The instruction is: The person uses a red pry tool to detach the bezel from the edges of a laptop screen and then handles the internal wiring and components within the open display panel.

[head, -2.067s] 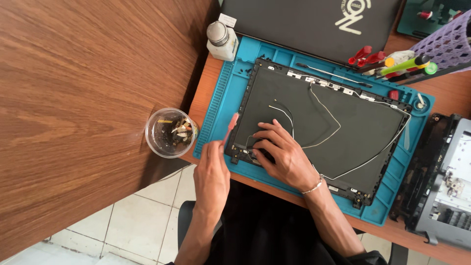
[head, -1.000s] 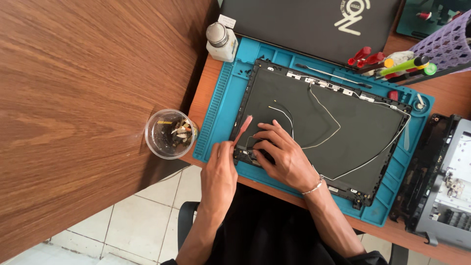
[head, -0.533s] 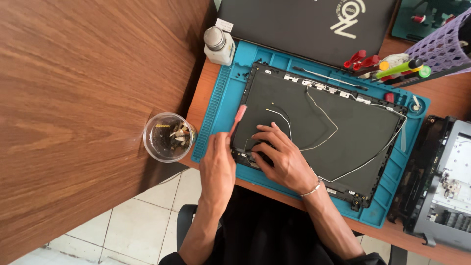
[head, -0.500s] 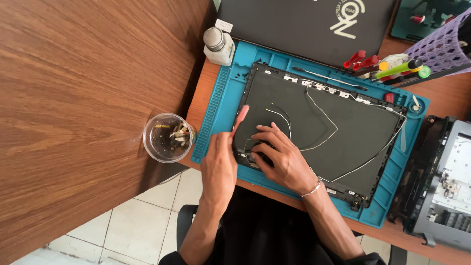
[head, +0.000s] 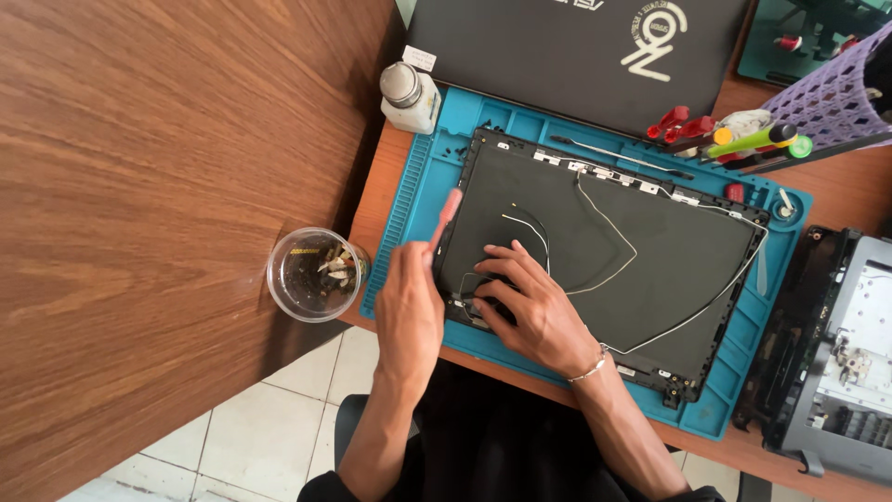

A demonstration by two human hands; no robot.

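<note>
Hiding the black laptop lid panel's seven-o'clock corner, the left hand lies edge-on with fingers pressed together, while the right hand spreads its fingers flat there; anything pinched is too small to tell. The panel rests on a blue mat, a glass jar at nine o'clock, a white bottle at eleven, and a cut-off grey chassis at three.

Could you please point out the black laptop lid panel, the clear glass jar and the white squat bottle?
black laptop lid panel (head: 650, 251), head view, bare inner surface.
clear glass jar (head: 314, 275), head view, middle of its open top.
white squat bottle (head: 409, 96), head view, its body under the grey cap.
</note>
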